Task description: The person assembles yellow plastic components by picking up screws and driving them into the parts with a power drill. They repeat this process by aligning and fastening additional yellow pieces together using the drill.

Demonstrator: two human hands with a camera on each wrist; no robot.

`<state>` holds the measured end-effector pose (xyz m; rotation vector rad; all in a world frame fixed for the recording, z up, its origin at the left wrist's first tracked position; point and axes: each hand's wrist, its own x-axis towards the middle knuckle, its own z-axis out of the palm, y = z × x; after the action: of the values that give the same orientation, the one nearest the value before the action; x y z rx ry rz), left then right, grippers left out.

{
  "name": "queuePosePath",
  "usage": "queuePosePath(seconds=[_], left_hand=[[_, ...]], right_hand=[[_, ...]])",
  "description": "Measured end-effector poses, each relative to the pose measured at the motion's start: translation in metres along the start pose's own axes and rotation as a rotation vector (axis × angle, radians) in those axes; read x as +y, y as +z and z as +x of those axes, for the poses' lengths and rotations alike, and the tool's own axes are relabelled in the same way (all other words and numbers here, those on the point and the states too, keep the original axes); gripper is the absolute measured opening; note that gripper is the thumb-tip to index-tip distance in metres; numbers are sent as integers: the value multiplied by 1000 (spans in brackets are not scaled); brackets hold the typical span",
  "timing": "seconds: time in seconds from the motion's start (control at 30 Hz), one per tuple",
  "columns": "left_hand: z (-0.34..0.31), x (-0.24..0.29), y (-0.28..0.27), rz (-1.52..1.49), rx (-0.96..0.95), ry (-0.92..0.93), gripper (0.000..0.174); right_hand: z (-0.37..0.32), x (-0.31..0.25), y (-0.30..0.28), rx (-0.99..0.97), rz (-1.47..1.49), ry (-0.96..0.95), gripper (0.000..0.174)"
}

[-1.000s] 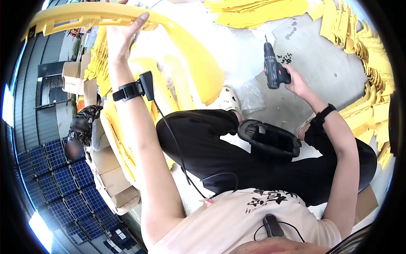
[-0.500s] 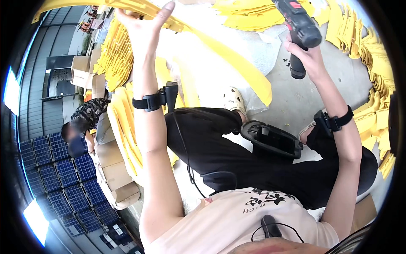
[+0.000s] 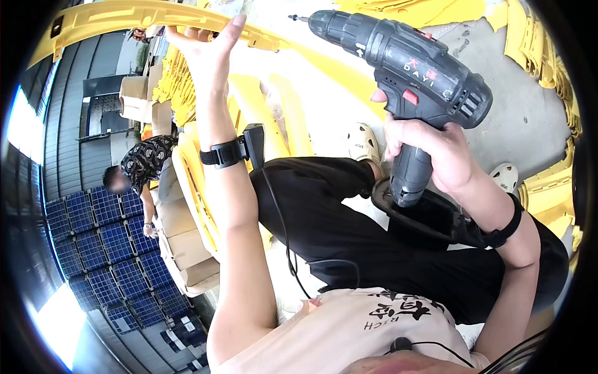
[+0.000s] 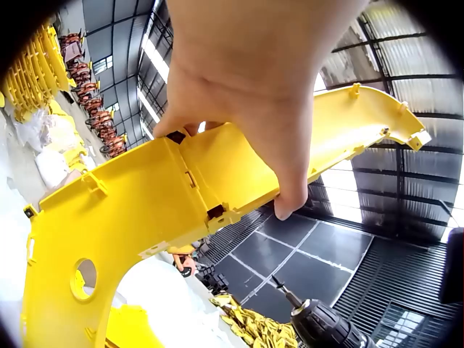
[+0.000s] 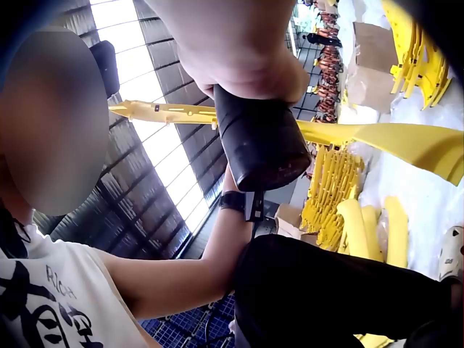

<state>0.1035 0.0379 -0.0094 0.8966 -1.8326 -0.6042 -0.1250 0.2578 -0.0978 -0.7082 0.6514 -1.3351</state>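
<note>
A long curved yellow plastic panel is held up at the upper left by my left hand. In the left wrist view the thumb clamps over one edge of the panel, with the fingers mostly hidden behind it. A round hole shows in the panel's broad end. My right hand grips the handle of a black cordless drill, raised close to the head camera. Its bit points left, toward the panel; in the left wrist view the drill chuck stands below the panel, apart from it.
Stacked yellow panels lie at the left, with more panels along the right. An open black case sits between the legs. Another person bends over cardboard boxes, beside blue crates.
The right hand has lifted the drill from low over the floor toward the head and turned its bit from pointing away to pointing left. The left hand has shifted rightward with the panel, which has tilted.
</note>
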Motion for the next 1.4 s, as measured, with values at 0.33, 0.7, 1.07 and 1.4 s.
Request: queuePosePath(seconds=[0.33, 0.7, 1.07, 1.4], left_hand=[[-7, -19, 15, -55, -10, -1, 99], [-11, -32, 15, -51, 7, -58, 88], [-12, -25, 21, -76, -16, 6, 84], [-14, -20, 23, -75, -24, 4, 85]], right_hand=[[8, 45, 4, -75, 143, 22, 34], [4, 53, -2, -48, 123, 61, 34], [10, 57, -5, -37, 55, 144, 31], [12, 57, 0, -64, 111, 65, 13]])
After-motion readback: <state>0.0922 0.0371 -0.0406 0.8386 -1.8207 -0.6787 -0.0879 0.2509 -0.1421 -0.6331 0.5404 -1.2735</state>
